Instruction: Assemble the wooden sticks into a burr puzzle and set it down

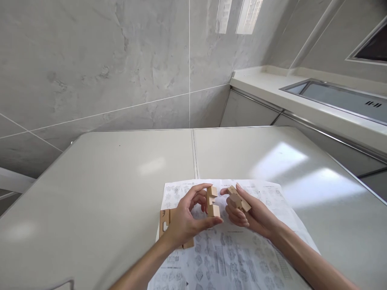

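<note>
My left hand pinches a notched wooden puzzle piece upright between thumb and fingers. Close to its right, my right hand grips a second wooden piece, tilted, with its end pointing toward the first. The two pieces are a small gap apart. Both hands hover over a printed instruction sheet lying on the table. More notched wooden pieces lie on the sheet's left edge, partly hidden behind my left hand.
The white table has a seam down its middle and stands against a grey tiled wall. A counter with a steel sink runs along the right, beyond the table's right edge.
</note>
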Motion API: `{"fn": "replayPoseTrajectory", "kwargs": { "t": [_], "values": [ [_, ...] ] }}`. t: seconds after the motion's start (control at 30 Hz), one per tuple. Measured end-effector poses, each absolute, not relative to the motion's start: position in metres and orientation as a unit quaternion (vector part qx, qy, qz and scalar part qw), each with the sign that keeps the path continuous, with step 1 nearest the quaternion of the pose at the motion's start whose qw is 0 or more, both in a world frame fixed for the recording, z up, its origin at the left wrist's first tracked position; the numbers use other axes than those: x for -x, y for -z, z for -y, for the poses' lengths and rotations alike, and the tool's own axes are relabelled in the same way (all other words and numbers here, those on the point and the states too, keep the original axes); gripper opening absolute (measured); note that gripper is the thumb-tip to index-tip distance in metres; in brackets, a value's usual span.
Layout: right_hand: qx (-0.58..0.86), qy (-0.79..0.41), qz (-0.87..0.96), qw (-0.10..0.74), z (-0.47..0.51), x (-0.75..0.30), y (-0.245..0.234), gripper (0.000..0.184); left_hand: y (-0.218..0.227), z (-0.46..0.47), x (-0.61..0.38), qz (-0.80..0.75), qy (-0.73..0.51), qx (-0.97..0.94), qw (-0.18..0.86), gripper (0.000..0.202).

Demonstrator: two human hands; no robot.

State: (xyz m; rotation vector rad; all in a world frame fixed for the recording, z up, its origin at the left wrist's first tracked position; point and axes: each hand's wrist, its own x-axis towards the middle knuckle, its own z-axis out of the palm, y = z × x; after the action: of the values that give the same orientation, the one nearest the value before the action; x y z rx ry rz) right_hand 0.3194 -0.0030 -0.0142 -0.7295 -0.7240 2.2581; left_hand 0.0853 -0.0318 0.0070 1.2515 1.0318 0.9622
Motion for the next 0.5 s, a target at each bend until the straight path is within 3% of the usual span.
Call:
{"fn": "replayPoseTrajectory", "kwargs": {
  "t": [0.13, 0.5],
  "values": [
    [0.239, -0.873, 0.287, 0.312, 0.0024, -0.3184, 0.0167, 0.052, -0.0050, 0.0304, -0.0843, -0.441, -0.419, -0.529, 0.592, 0.078],
    [0.197, -0.854, 0.335, 0.345, 0.0045, -0.3210, 0.0177, 0.044, -0.0047, 0.0307, -0.0838, -0.428, -0.414, -0.516, 0.615, 0.079]
  ]
}}
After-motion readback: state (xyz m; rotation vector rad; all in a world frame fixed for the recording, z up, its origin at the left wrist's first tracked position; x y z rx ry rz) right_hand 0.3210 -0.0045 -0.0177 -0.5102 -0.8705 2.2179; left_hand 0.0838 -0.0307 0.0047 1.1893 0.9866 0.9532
